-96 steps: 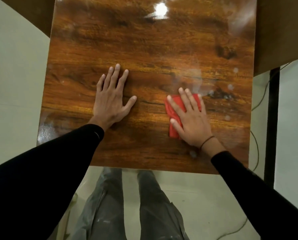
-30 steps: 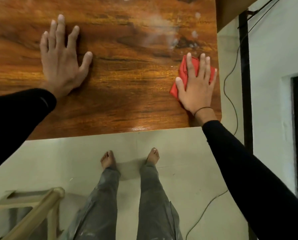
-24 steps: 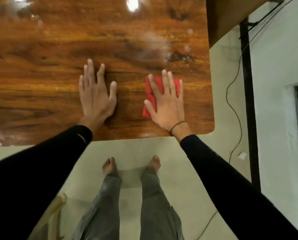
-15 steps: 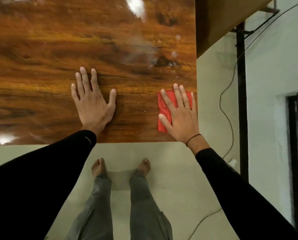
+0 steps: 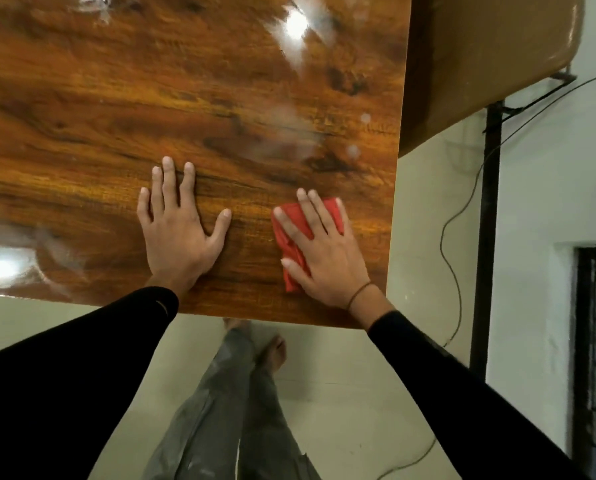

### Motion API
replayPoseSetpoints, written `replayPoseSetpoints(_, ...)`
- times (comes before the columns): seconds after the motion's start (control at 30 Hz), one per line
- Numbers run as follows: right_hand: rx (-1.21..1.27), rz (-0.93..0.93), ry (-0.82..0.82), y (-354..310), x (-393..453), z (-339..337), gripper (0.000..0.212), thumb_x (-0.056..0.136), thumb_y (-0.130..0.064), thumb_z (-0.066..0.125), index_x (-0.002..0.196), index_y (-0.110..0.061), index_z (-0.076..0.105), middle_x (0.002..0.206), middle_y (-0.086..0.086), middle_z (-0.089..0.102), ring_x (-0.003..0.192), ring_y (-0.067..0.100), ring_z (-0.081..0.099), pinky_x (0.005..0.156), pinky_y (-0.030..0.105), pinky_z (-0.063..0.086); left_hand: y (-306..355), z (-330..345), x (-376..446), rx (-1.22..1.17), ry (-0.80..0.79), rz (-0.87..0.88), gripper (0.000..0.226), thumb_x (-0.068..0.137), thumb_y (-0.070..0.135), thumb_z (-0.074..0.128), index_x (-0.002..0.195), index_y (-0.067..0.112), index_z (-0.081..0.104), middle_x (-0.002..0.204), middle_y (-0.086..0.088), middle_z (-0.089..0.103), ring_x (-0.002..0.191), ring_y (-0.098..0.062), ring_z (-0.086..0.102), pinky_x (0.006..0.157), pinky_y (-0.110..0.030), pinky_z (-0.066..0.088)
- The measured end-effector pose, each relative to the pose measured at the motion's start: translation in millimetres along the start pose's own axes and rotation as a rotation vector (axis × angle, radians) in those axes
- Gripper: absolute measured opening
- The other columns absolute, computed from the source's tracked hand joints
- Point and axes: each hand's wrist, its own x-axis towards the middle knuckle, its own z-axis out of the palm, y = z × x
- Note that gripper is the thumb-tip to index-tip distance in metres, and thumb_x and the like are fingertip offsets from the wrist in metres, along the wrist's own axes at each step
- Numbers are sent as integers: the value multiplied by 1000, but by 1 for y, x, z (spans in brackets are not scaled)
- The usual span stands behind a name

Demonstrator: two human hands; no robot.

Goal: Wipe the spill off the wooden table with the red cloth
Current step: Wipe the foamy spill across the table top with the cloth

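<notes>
The glossy wooden table (image 5: 82,140) fills the upper left of the head view. My right hand (image 5: 324,254) lies flat on the folded red cloth (image 5: 291,233), pressing it to the table near the front right corner. A hazy smear of spill (image 5: 282,143) and two small pale droplets (image 5: 353,150) sit on the wood just beyond the cloth. My left hand (image 5: 178,230) rests palm down on the bare wood left of the cloth, fingers spread, holding nothing.
The table's right edge (image 5: 398,168) and front edge (image 5: 255,317) are close to my right hand. A brown panel (image 5: 490,57) stands past the right edge, with a black post (image 5: 486,237) and a loose cable (image 5: 452,230). My legs (image 5: 234,410) are below.
My right hand has slid the cloth a little left and away from the right edge. The left hand stays flat on the wood. The view has tilted.
</notes>
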Motion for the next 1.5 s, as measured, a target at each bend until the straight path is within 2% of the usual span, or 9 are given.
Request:
replayPoseSetpoints(0.1, -8, -31, -45, 21, -21, 0, 83, 114, -72, 35, 183, -39, 4, 192, 8, -4, 178, 33, -2, 141, 64, -1, 2, 0, 1, 4, -12, -11, 93, 105, 74, 37, 178, 21, 17, 187, -13, 10, 173, -32, 9, 138, -56, 7)
replayPoseSetpoints(0.4, -44, 407, 25, 65, 68, -30, 76, 115, -59, 28, 184, -31, 11, 191, 14, 4, 178, 37, 2, 141, 66, 5, 1, 0, 4, 19, -51, -21, 94, 104, 74, 39, 178, 20, 18, 186, -14, 10, 173, -34, 10, 138, -56, 8)
replayPoseSetpoints(0.57, -10, 267, 30, 33, 83, -22, 74, 116, -51, 33, 184, -29, 13, 191, 16, 4, 178, 37, 1, 140, 68, 4, -1, 1, 4, 32, -72, -23, 95, 104, 74, 39, 178, 20, 16, 187, -14, 9, 173, -33, 9, 138, -56, 8)
replayPoseSetpoints(0.83, 24, 49, -15, -37, 48, 4, 81, 113, -57, 38, 184, -29, 10, 191, 16, -4, 178, 37, -3, 140, 68, 0, 0, 5, 6, 55, -64, -41, 94, 103, 74, 40, 178, 22, 17, 187, -12, 9, 173, -31, 8, 138, -54, 6)
replayPoseSetpoints(0.97, 22, -325, -102, 6, 16, 9, 80, 114, -58, 40, 184, -34, 10, 191, 12, -4, 178, 34, -4, 140, 65, -7, 4, 6, 3, 67, -29, -44, 93, 105, 75, 41, 178, 23, 18, 187, -10, 10, 173, -30, 10, 139, -54, 10)
replayPoseSetpoints(1.03, 13, -400, -107, 43, 15, 3, 80, 114, -59, 40, 184, -36, 9, 192, 11, -3, 178, 32, -5, 141, 62, -10, 6, 5, 4, 67, -36, -51, 92, 105, 76, 42, 178, 24, 18, 187, -9, 10, 173, -30, 11, 139, -53, 10)
replayPoseSetpoints(1.23, -35, -248, -16, 120, 62, -24, 78, 115, -58, 41, 184, -32, 16, 191, 14, 3, 178, 37, 4, 141, 66, 4, 5, 2, 4, 64, -46, -75, 92, 106, 76, 42, 179, 28, 14, 188, -2, 5, 174, -23, 4, 139, -51, 8)
replayPoseSetpoints(1.37, -27, -148, 6, 95, 112, -26, 78, 114, -58, 39, 183, -30, 16, 190, 19, 8, 177, 40, 7, 139, 71, 7, 9, -1, 1, 59, -38, -79, 90, 107, 76, 40, 179, 29, 15, 188, -1, 5, 174, -22, 4, 140, -50, 7)
replayPoseSetpoints(1.5, -32, -242, -10, 48, 130, -24, 81, 114, -61, 37, 184, -29, 13, 189, 23, 5, 177, 42, 4, 138, 73, 9, 13, -4, 0, 36, -40, -83, 86, 108, 70, 44, 179, 27, 18, 188, -3, 9, 174, -23, 6, 140, -49, 6)
